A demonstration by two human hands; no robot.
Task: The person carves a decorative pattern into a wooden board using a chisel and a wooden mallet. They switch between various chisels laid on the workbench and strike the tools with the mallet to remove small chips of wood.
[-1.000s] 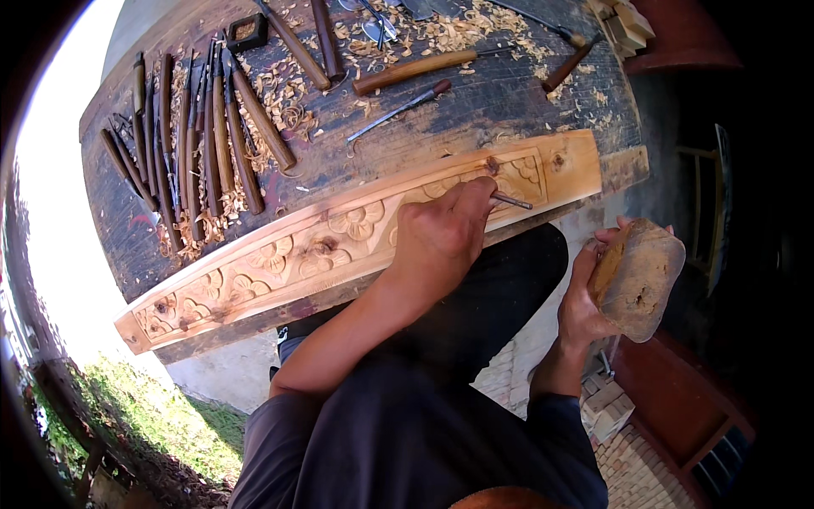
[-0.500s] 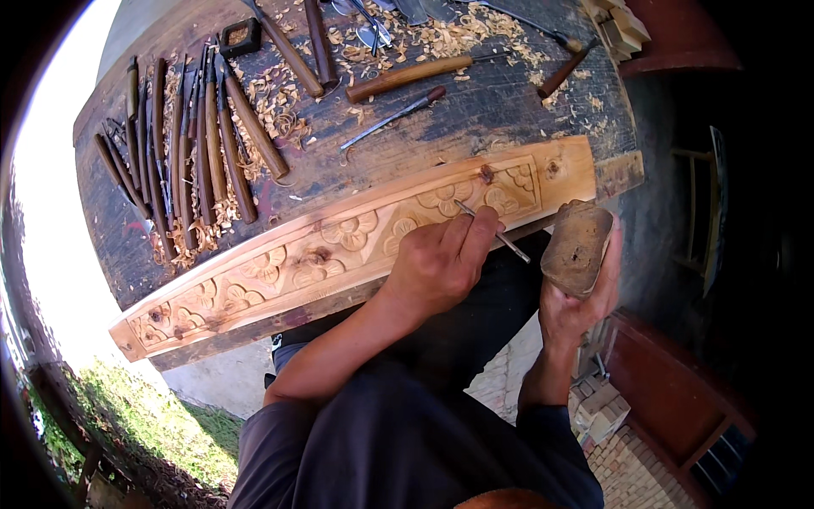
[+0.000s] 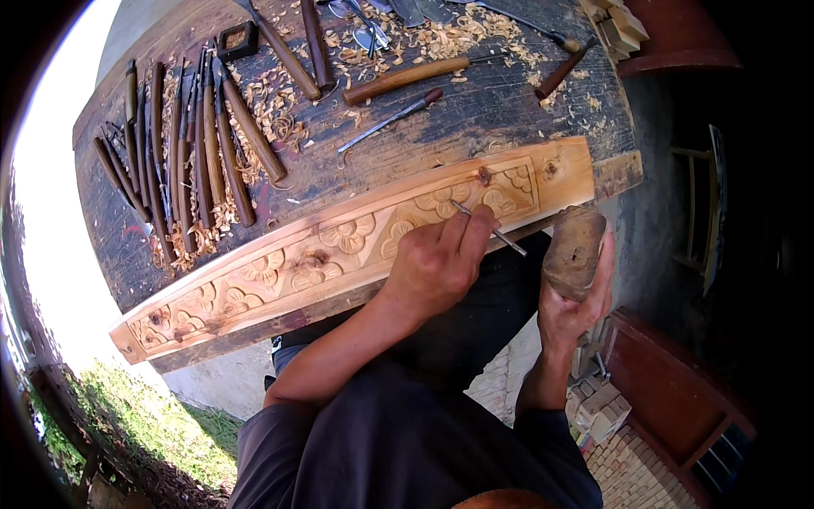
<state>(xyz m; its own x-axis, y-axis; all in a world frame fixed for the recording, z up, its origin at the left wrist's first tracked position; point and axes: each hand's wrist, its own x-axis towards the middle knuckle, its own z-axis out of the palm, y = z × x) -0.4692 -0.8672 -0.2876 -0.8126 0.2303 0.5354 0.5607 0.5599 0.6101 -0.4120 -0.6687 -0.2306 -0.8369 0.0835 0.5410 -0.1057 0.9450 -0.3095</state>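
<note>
A long pale board (image 3: 568,170) carved with a row of flowers lies slantwise along the near edge of the workbench. My left hand (image 3: 441,259) is closed round a thin metal chisel (image 3: 513,245), whose tip meets a carved flower near the board's right end. Its free end points toward my right hand (image 3: 585,310). That hand grips a worn wooden mallet (image 3: 575,254), its blunt end turned up, just right of the chisel and apart from it. The mallet's handle is hidden.
Several wood-handled chisels (image 3: 203,170) lie side by side at the bench's left. Curled shavings (image 3: 449,38) litter the dark workbench (image 3: 356,187). A loose thin chisel (image 3: 390,120) and a thick-handled gouge (image 3: 407,81) lie beyond the board. Wood blocks (image 3: 623,30) are stacked far right.
The mallet in my right hand has tilted slightly and shifted a little. My left hand and the chisel have barely moved.
</note>
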